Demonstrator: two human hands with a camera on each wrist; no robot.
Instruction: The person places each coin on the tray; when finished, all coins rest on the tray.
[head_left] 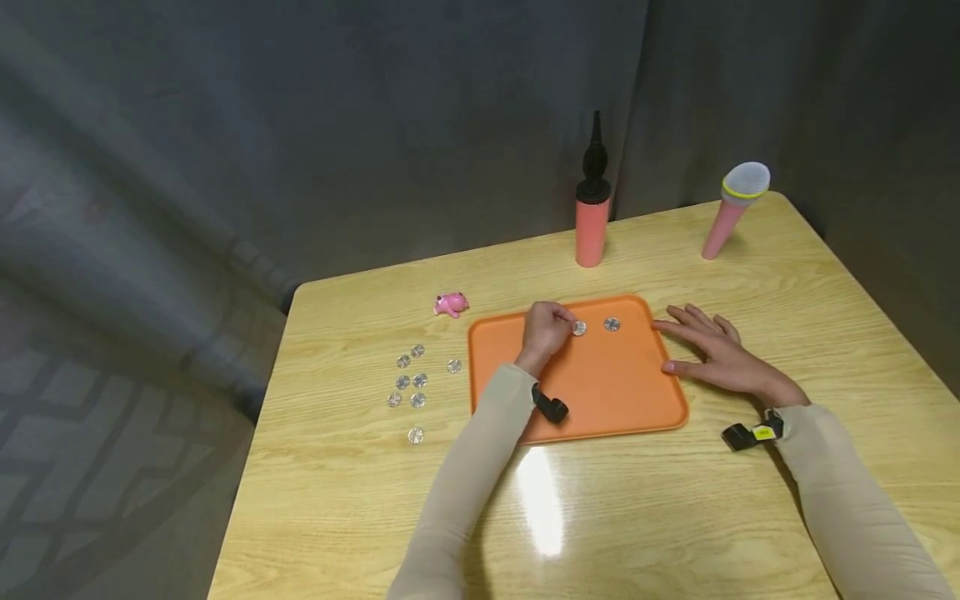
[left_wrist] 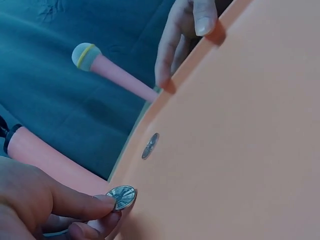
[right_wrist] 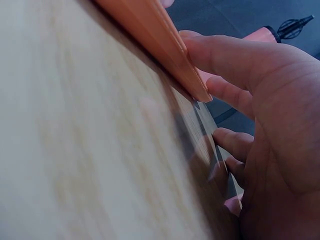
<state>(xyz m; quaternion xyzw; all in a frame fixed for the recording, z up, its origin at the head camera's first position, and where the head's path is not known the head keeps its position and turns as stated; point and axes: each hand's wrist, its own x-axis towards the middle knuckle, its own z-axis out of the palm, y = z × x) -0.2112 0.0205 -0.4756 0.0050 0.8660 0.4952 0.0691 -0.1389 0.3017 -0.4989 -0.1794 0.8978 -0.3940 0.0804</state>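
Observation:
My left hand (head_left: 545, 333) pinches a silver coin (left_wrist: 124, 197) between thumb and fingers, over the far part of the orange tray (head_left: 600, 387). A second coin (head_left: 612, 324) lies flat in the tray, a little to the right of the held one. The right hand (head_left: 718, 357) is at the tray's right side with fingers extended. Its thumb and a fingertip touch the rim (right_wrist: 172, 37). In the right wrist view the other fingers spread past the tray's corner, low over the wooden table.
Several more coins (head_left: 419, 381) lie scattered on the table (head_left: 330, 483) left of the tray. Behind them is a small pink figurine (head_left: 452, 304). A pink hand pump (head_left: 592, 225) with a black top stands behind the tray, and a pink toy microphone (head_left: 726, 225) at the back right.

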